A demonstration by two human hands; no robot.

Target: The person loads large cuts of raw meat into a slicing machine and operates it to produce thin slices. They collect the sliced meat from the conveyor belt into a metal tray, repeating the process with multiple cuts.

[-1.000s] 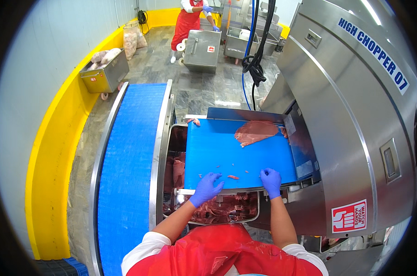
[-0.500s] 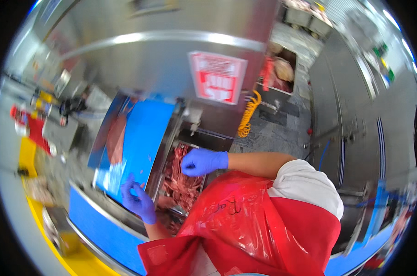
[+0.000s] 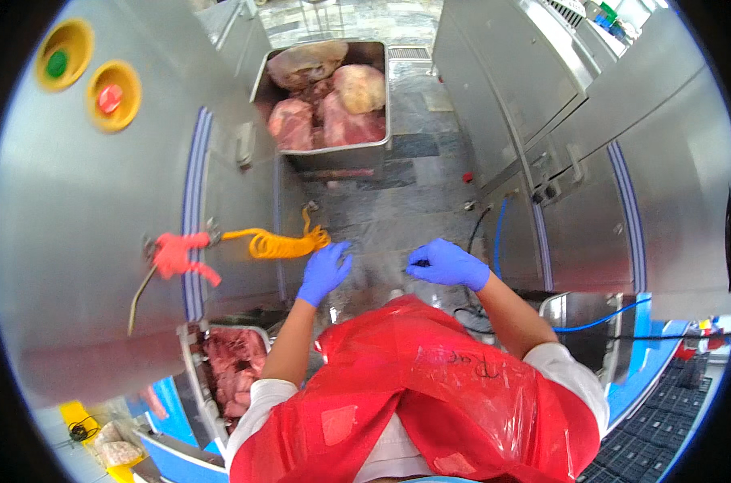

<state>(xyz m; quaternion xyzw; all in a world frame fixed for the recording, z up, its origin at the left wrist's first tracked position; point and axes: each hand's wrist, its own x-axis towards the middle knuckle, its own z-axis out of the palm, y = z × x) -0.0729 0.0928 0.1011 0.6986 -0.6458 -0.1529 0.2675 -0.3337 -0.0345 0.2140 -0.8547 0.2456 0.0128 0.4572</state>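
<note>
My left hand [image 3: 325,272], in a purple-blue glove, is held out over the floor with its fingers stretched and thumb apart, with nothing seen in it. Nearest to it is a coiled orange air hose [image 3: 281,244] on the steel machine to the left. My right hand [image 3: 450,266], gloved alike, has its fingers curled in; a small dark spot shows at the fingertips, but what they hold, if anything, I cannot make out. Ahead, a steel tub [image 3: 333,150] holds several large pieces of raw meat [image 3: 356,121].
A red air blow gun [image 3: 180,254] hangs on the left machine [image 3: 75,241], which has green and red buttons in yellow rings. Behind my left arm lies a bin of meat pieces [image 3: 235,366]. Steel machines [image 3: 575,161] line the right side, with a blue hose [image 3: 599,324] nearby.
My body has turned right, from the blue conveyor to the aisle. Both hands have left the conveyor and meat bin and now hang over the floor; the meat tub is closer.
</note>
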